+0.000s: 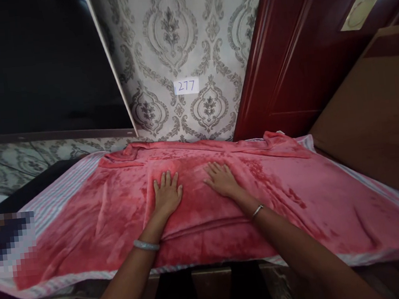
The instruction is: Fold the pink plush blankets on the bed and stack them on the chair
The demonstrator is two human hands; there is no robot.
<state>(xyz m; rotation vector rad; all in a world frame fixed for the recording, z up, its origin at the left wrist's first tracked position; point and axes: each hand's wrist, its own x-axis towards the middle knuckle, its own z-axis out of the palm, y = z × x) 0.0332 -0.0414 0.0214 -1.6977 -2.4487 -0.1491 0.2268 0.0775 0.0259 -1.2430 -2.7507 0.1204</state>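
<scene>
A pink plush blanket [294, 192] lies spread over a table covered by a striped cloth [60, 194]. A folded section of the blanket [198, 210] sits in the middle. My left hand [167, 193] rests flat on it, fingers stretched out and slightly apart, a pale bangle at the wrist. My right hand [221, 179] lies flat on the same folded part a little further back, fingers extended, a thin metal bangle at the wrist. Neither hand holds anything.
Patterned grey wallpaper with a small label reading 277 [186, 86] is behind the table. A dark screen [38, 66] hangs at the left. A dark red door [302, 52] and a brown board [374, 115] stand at the right. The table's front edge [209, 266] is near me.
</scene>
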